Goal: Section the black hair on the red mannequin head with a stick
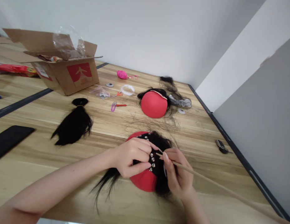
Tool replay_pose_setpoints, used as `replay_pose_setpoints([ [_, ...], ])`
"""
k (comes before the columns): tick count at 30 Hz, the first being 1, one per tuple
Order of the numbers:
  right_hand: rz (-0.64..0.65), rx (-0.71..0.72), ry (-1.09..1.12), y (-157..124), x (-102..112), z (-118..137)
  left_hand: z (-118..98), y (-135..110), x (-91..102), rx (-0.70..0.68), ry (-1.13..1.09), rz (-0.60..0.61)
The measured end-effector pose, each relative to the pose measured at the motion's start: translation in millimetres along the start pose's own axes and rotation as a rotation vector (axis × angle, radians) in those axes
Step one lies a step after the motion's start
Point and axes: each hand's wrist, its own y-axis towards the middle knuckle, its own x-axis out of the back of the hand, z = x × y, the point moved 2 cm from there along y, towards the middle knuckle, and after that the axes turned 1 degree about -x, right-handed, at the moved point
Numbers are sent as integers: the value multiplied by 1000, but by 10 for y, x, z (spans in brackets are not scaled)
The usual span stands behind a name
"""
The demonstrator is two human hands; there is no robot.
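Note:
A red dome (143, 182) with black hair sits on the table in front of me. A black band (153, 169) with several shiny round studs runs across it. My left hand (136, 155) rests on the dome with curled fingers. Its thumb and index finger press at the studded band; what lies under the other fingers is hidden. In a pinch, my right hand (178, 172) holds a long thin wooden stick (212, 183). The stick's tip is at the band, close to my left index fingertip. Loose black strands hang out to the left of the dome.
Behind stands a second red dome (154, 105) with black hair. A tied black hair bundle (73, 126) lies left, near an open cardboard box (72, 74). Small scissors (117, 94), a purple-handled tool (113, 106), a clear line coil (127, 90) and a black key fob (221, 146) lie around.

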Motion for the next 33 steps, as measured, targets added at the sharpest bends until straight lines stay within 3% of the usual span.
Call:
replay_pose_setpoints([
  [33, -24, -30, 37, -41, 3, -10, -12, -1, 1, 28, 15, 16],
])
